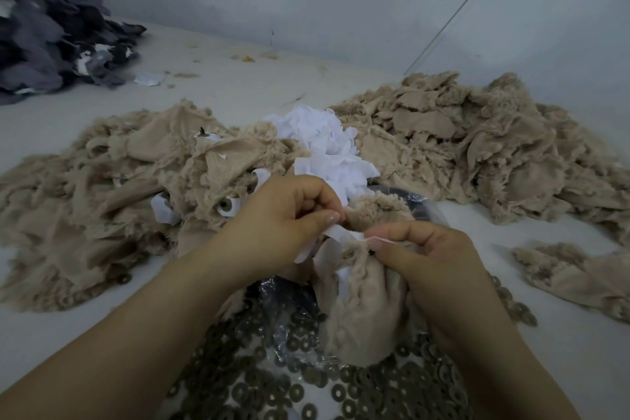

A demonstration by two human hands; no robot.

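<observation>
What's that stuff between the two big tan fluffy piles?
White scraps lie heaped between the left pile and the right pile, seen in the head view.

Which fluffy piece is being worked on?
Find the heap of dark rings at the table's near edge. Above it, the right hand grips one fluffy beige piece. Unlike the beige heaps around, it is lifted, with a white strip at its top pinched by the left hand.
</observation>
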